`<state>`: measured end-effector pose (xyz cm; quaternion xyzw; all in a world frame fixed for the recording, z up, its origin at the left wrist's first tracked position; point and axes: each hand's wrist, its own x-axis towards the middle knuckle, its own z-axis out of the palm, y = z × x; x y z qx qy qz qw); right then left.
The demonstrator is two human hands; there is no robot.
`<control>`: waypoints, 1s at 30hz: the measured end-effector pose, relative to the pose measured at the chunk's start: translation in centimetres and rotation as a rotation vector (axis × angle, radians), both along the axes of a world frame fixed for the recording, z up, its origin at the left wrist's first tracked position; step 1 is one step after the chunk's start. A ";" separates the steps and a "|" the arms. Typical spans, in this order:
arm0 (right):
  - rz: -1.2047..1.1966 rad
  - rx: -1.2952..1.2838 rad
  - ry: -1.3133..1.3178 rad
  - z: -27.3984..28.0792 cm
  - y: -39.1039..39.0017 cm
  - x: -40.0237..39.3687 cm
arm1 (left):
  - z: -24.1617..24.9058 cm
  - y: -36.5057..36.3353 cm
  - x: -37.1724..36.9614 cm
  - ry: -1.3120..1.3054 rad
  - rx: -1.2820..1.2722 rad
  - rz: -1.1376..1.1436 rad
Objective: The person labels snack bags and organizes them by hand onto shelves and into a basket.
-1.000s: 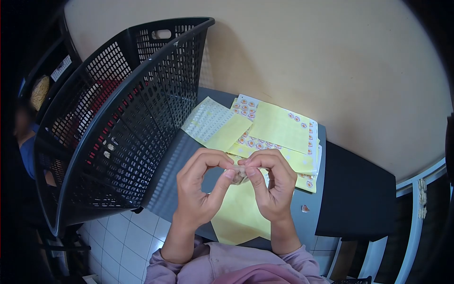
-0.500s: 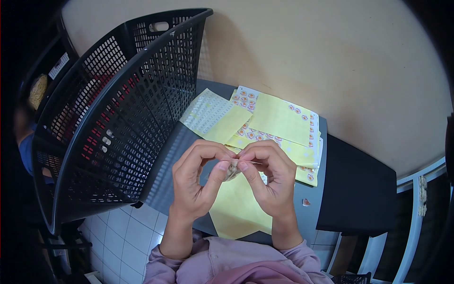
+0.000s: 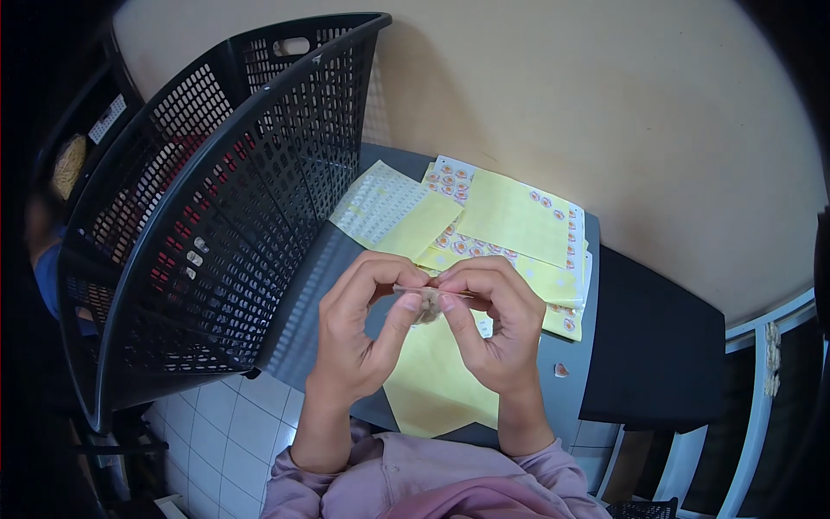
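Note:
Over the grey table (image 3: 298,333), both my hands pinch the top edge of a small clear packet (image 3: 430,307) with pale, lumpy contents I cannot identify. My left hand (image 3: 356,324) grips the packet's left side between thumb and fingertips. On the opposite side, the thumb and fingers of my right hand (image 3: 500,324) are closed the same way. Below them lies a plain yellow sheet (image 3: 441,394). Beyond my hands are stacked sticker sheets (image 3: 549,216) with round orange-and-white prints, partly covered by yellow backing. One loose sticker (image 3: 560,370) lies right of my right hand.
A tall black perforated basket (image 3: 233,233) stands at the left, with red and white items showing through its holes. A partly peeled sheet (image 3: 380,208) lies beside it. Black padding (image 3: 653,346) adjoins the table's right side. Another person's blue sleeve (image 3: 47,277) shows at far left.
The packet has tilted slightly between my fingers, so its body shows rounder and its top edge shows more at the left. Both hands have shifted very little and keep their pinch.

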<state>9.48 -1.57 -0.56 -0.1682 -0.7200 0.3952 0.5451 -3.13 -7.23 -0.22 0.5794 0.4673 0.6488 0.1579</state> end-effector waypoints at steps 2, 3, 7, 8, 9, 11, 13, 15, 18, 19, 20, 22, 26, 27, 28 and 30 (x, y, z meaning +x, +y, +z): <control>-0.020 0.042 -0.028 0.1 0.0 0.0 | 0.6 -0.1 0.0 0.099 -0.042 -0.007; -0.020 0.042 -0.029 0.0 0.0 0.0 | 0.6 -0.1 -0.1 0.099 -0.041 -0.006; -0.132 0.205 -0.139 0.0 0.0 0.0 | 0.5 0.0 -0.4 0.225 -0.060 0.007; -0.169 0.256 -0.178 0.2 0.0 0.1 | 0.5 0.0 -0.4 0.270 -0.063 0.032; -0.167 0.259 -0.177 0.1 0.1 0.0 | 0.6 0.0 -0.4 0.271 -0.061 0.034; -0.167 0.243 -0.131 -0.3 0.2 -0.3 | 0.8 0.1 -0.4 0.332 -0.049 0.056; -0.168 0.275 -0.138 -0.4 0.4 -0.3 | 0.8 0.0 -0.3 0.331 -0.057 0.055; -0.170 0.305 -0.144 -0.5 0.5 -0.3 | 0.9 0.1 -0.2 0.329 -0.066 0.052; -0.189 0.318 -0.160 -0.5 0.4 -0.3 | 1.0 0.1 -0.1 0.382 -0.039 0.076; -0.176 0.303 -0.141 -0.3 0.4 -0.2 | 0.9 0.1 -0.2 0.370 -0.031 0.074; -0.163 0.289 -0.121 -0.2 0.4 -0.2 | 0.9 0.1 -0.2 0.358 -0.023 0.073; -0.101 0.195 -0.073 -0.2 0.4 -0.1 | 0.5 -0.1 -0.3 0.261 -0.027 0.052; 0.017 -0.055 0.008 -0.3 0.3 0.1 | 0.4 -0.1 0.0 0.018 -0.012 0.030; 0.015 -0.059 0.009 -0.4 0.3 0.0 | 0.3 -0.2 -0.2 0.019 -0.015 0.028; -0.003 -0.012 -0.002 -0.4 0.4 -0.1 | 0.1 -0.2 -0.4 0.071 -0.029 0.038; -0.022 0.035 -0.010 -0.5 0.4 -0.2 | 0.0 -0.3 -0.5 0.125 -0.042 0.047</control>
